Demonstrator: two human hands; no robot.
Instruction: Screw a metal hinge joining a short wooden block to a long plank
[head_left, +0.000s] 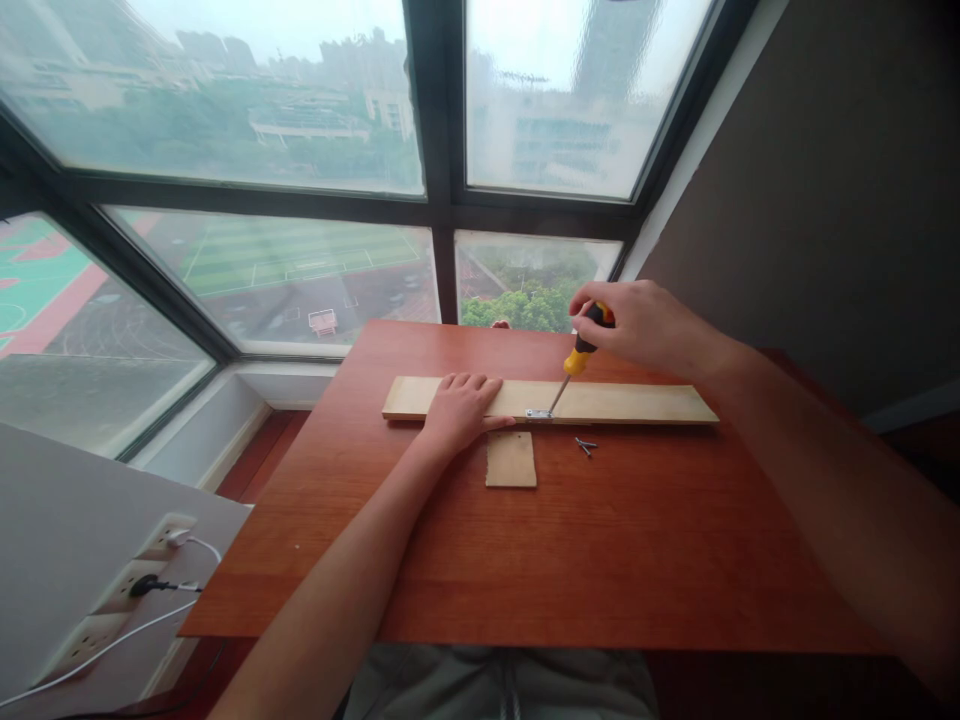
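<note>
A long pale wooden board (pixel 637 402) lies crosswise on the reddish-brown table. My left hand (pixel 463 408) rests flat on it, left of centre, with the fingers stretched out and the thumb along the front edge. A small metal hinge or bracket (pixel 538 413) sits at the board's front edge, just right of that thumb. My right hand (pixel 619 318) grips a yellow and black screwdriver (pixel 581 353) by its handle. The screwdriver is tilted, its tip down at the right end of the metal piece. Whether a screw is under the tip is too small to tell.
A small square wooden piece (pixel 511 462) lies in front of the board. Several screws (pixel 586 447) are on the table (pixel 600 560) to its right. Large windows stand behind the table. Cables and sockets (pixel 124 590) are on the wall at left.
</note>
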